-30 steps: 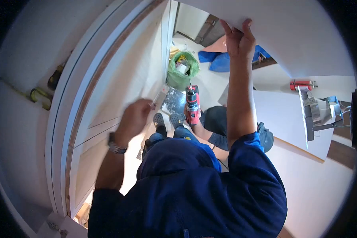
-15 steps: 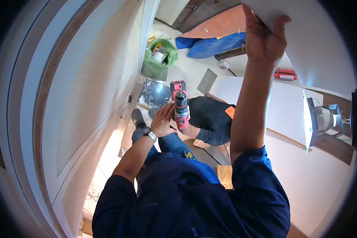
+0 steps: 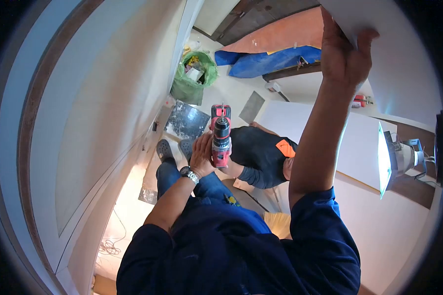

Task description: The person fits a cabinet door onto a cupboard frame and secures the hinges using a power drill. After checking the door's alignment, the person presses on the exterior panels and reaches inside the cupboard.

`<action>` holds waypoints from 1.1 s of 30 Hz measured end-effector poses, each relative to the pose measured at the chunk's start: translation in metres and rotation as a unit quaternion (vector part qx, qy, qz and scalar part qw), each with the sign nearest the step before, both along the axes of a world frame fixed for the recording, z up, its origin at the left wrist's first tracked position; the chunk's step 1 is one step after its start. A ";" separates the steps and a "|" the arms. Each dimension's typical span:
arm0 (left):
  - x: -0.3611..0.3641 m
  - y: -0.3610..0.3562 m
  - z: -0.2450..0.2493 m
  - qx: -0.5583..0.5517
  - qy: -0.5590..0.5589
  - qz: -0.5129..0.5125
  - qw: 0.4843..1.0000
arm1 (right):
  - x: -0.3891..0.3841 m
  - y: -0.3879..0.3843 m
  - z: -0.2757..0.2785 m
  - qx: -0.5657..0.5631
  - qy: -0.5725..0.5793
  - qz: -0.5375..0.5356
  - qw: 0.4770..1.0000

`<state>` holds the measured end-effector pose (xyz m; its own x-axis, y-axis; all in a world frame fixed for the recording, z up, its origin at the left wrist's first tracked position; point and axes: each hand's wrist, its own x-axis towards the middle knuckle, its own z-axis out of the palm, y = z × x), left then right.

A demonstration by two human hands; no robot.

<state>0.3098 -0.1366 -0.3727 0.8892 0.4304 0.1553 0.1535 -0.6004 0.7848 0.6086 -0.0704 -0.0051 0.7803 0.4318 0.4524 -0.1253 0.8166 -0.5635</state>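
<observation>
A red and black cordless drill points its bit up at me in the middle of the view. My left hand, with a watch at the wrist, is closed against the drill's left side, its fingers partly hidden behind the body. Another person's forearm reaches to the drill from the right; that hand is mostly hidden. Raised at the upper right, my right hand grips the edge of a white panel, thumb on the near face and the other fingers partly hidden.
A person in a dark shirt is below me. A green rubbish bag stands near the wall at upper left, with blue sheeting beyond. A bright work lamp is at right. Cables lie on the lower-left floor.
My left hand has closed in on the drill, its thumb now out of sight. The right hand and panel edge appear slightly farther right, and the whole view has shifted a little.
</observation>
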 end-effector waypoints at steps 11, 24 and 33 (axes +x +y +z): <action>-0.002 -0.002 0.017 -0.079 0.011 -0.014 0.997 | 0.019 -0.017 -0.001 -0.014 -0.014 0.009 1.000; -0.006 -0.006 0.027 -0.063 0.117 0.001 0.991 | 0.048 -0.049 0.003 0.069 0.073 0.186 0.977; -0.025 -0.003 0.017 -0.112 0.007 0.061 0.992 | 0.034 -0.032 -0.002 0.084 0.055 0.210 0.972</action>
<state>0.2847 -0.1392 -0.3561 0.8297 0.5573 0.0317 0.2256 -0.3868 0.8942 0.6427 -0.1023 -0.0073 0.5979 0.6508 0.4680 -0.5202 0.7592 -0.3911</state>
